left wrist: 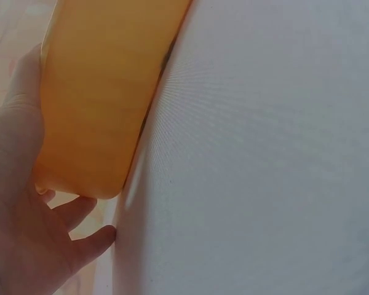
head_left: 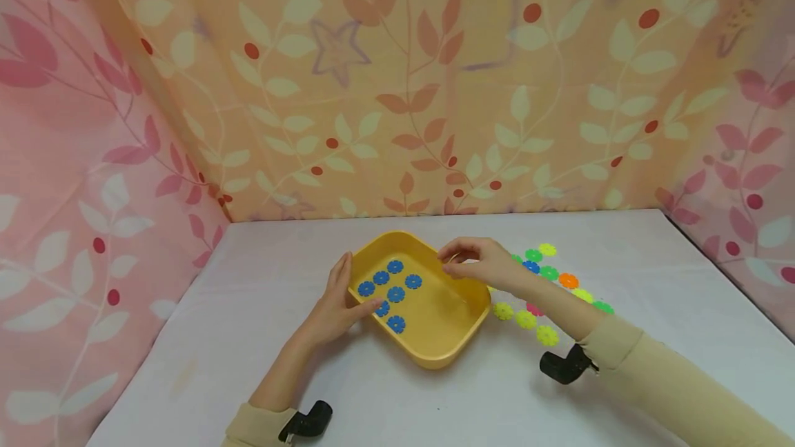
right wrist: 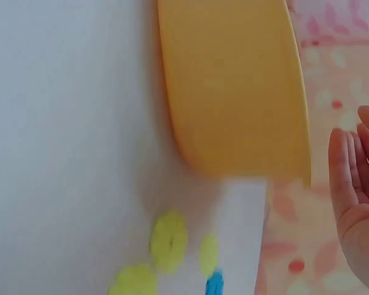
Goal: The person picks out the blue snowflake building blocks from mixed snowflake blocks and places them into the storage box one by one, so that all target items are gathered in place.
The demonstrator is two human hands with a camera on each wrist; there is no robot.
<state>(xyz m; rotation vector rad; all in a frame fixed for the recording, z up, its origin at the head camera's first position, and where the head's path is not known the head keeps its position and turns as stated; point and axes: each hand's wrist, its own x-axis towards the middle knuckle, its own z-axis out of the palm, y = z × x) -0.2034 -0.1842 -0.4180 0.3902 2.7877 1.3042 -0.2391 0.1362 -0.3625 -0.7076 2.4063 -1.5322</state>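
Note:
A yellow plastic basin (head_left: 447, 326) sits on the white table, turned at an angle. Several blue flower-shaped discs (head_left: 395, 294) lie inside it, toward its left half. My left hand (head_left: 335, 312) grips the basin's left side, thumb over the rim and fingers along the outside wall. In the left wrist view, that hand (left wrist: 24, 178) lies against the basin's wall (left wrist: 104, 110). Above the basin's far right rim hovers my right hand (head_left: 484, 262), its fingers loosely bent. The right wrist view shows this hand (right wrist: 363, 184) beside the basin (right wrist: 234, 92), with no disc visible in its fingers.
Right of the basin, loose flower discs are scattered on the table (head_left: 472, 399), among them a yellow one (head_left: 547, 335), an orange one (head_left: 568, 281) and a green one (head_left: 549, 273). Patterned cloth (head_left: 404, 88) hangs behind and at both sides.

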